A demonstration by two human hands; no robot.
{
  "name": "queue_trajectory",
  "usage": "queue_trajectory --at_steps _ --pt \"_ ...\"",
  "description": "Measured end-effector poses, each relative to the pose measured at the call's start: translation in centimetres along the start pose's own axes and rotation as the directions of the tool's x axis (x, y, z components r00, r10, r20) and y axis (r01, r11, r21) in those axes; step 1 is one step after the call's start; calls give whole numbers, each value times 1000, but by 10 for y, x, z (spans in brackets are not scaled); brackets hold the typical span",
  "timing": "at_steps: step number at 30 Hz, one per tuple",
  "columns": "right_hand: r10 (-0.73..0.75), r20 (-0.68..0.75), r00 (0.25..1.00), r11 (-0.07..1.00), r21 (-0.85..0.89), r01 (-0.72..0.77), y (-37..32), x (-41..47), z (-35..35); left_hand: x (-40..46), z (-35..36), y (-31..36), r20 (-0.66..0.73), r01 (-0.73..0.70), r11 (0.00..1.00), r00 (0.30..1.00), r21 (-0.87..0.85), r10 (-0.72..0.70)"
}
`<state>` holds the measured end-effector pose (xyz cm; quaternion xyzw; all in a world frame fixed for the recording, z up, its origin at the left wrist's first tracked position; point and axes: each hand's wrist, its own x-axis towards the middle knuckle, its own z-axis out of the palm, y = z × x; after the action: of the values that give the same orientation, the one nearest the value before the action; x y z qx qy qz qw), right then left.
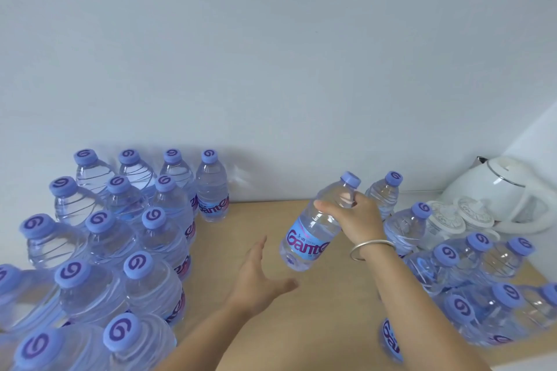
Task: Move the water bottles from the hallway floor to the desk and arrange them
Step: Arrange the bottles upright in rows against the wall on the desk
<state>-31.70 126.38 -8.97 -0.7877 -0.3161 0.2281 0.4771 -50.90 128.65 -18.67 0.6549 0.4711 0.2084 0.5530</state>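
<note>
Head view shows a light wooden desk (271, 325) set against a pale wall (271, 54). The right hand (358, 217) grips a water bottle (316, 229) by its shoulder just below the cap, fingers and thumb curled round it; the bottle hangs tilted above the middle of the desk, its base off the wood and its cap leaning toward the far right. A silver bangle (372, 248) sits on that wrist. The left hand (259, 277) is held above the desk near its middle, fingers straight and spread, holding nothing, just short of the bottle's base. Along the left edge, from the far side to the near corner, a packed block of bottles (120, 235) stands upright in rows, touching one another. Along the right edge a looser cluster of bottles (470, 280) stands, running from near the far side to the near right corner. In the far right corner sits a white kettle (506, 190), with white cups (458, 217) just beside it, close against the right-hand bottles.
</note>
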Motion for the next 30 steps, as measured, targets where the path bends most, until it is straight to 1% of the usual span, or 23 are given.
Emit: queue_trajectory --at_steps 1,2,4,5,7,9,10,11,12,14,15,17,20,22,24,26,30 --pt "-16 58 998 999 52 13 -11 -8 -1 -5 -2 3 -1 -22 999 1000 -36 22" --pt "-33 114 993 996 90 23 -22 -17 -2 -11 -5 8 12 -42 993 999 -109 44" --pt "-74 203 976 992 111 52 -42 -32 -1 -24 -9 18 21 -101 950 994 -294 112" --pt "-96 231 968 991 110 72 -50 -38 0 -32 -11 22 -1 -124 930 991 -345 131" --pt "-133 259 957 988 108 108 -62 -47 5 -46 -16 28 -40 -142 898 990 -416 138" --pt "-160 247 956 985 102 138 -69 -54 9 -57 -24 34 -17 -136 853 989 -503 148" --pt "-165 242 956 984 99 145 -73 -55 10 -62 -29 37 21 -122 834 987 -539 158" --pt "-166 272 948 983 119 138 -77 -55 11 -65 -33 41 87 -95 816 981 -570 176" --pt "-173 349 921 977 181 115 -81 -55 11 -69 -37 44 171 -58 801 965 -596 197" --pt "-197 532 824 947 319 21 -87 -56 12 -75 -42 45 324 47 763 921 -644 217" --pt "-208 581 787 937 350 -10 -90 -57 12 -78 -45 44 374 96 747 902 -658 214" --pt "-237 603 762 931 365 0 -93 -59 16 -82 -48 42 429 150 734 879 -663 208" --pt "-254 567 784 940 336 62 -93 -60 27 -85 -52 39 442 197 717 881 -669 170" --pt "-240 552 798 948 311 70 -93 -59 33 -85 -54 35 444 230 694 885 -682 143" --pt "-237 561 793 952 298 74 -91 -57 37 -84 -57 33 435 227 698 890 -680 135" --pt "-243 588 771 959 266 100 -92 -56 39 -84 -59 32 403 193 713 905 -674 135" --pt "-226 640 734 974 122 192 -91 -52 44 -79 -62 24 316 144 714 942 -685 113"
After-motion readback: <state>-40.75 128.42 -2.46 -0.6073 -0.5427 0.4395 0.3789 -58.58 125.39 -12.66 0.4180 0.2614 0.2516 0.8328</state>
